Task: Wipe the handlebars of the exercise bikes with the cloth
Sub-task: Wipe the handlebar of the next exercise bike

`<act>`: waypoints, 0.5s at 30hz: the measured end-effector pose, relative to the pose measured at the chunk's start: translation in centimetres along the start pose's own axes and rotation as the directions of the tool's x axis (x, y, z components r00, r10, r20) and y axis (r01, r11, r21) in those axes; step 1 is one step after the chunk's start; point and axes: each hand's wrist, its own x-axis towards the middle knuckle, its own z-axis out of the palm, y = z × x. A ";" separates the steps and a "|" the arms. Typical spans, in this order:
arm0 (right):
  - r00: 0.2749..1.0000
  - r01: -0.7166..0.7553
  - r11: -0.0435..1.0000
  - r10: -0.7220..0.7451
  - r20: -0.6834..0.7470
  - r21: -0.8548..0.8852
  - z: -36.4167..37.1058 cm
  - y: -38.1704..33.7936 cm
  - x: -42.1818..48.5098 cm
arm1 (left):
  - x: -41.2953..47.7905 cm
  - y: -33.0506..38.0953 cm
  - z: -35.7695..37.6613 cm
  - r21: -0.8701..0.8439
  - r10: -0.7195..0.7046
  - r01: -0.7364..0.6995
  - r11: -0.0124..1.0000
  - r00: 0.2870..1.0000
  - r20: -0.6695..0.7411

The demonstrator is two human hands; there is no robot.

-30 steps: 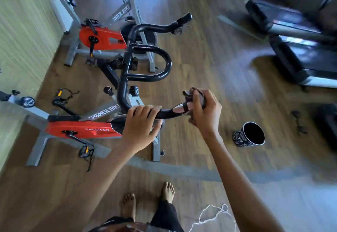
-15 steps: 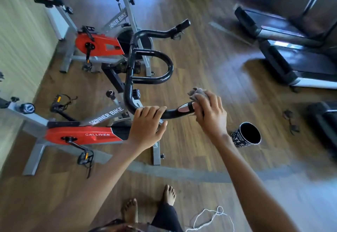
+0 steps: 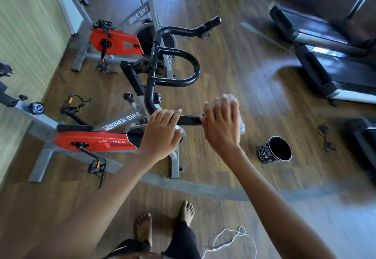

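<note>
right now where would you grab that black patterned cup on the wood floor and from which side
Grip the rim of the black patterned cup, coming from the upper right. It is tilted over on the wood floor with its open mouth facing that way and no handle showing, so the rim edge looks like the easiest pinch.

Black mug (image 3: pixel 275 150) with white print lay on its side on the wood floor (image 3: pixel 234 71), mouth facing the camera. White cord (image 3: pixel 232 240) lay looped near bare feet (image 3: pixel 165 221). Two treadmills (image 3: pixel 333 55) stood at right. Small dark strap-like item (image 3: pixel 326 137) lay right of mug, too blurred to identify. Grey strip (image 3: pixel 203 188) ran across floor. Green wall (image 3: pixel 24 41) at left.
</note>
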 end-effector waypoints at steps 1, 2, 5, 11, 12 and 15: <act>0.997 0.076 0.997 -0.076 0.008 -0.026 0.1 -0.4 0.2 | 0.0 0.2 0.1 -0.006 -0.009 0.009 1.000 1.000 -0.013; 0.988 0.156 0.986 -0.155 0.027 -0.055 0.2 -0.5 0.3 | -0.1 0.3 0.2 -0.009 -0.014 0.014 1.000 1.000 -0.021; 0.954 0.297 0.951 -0.300 -0.026 -0.082 0.0 1.3 0.7 | -0.1 0.3 0.2 -0.022 -0.025 0.025 0.999 0.999 -0.026; 0.974 0.086 0.996 -0.082 -0.213 0.011 -0.4 1.9 1.4 | -0.1 0.6 -0.1 0.005 -0.040 0.040 0.999 0.999 -0.012; 0.974 0.110 0.994 -0.105 -0.202 0.014 0.0 0.8 1.0 | -0.1 0.6 -0.1 0.012 -0.046 0.046 0.999 0.999 0.000; 0.952 0.257 0.966 -0.257 -0.167 -0.019 0.3 1.0 0.3 | -0.1 0.5 -0.1 0.017 -0.046 0.045 0.999 0.999 0.018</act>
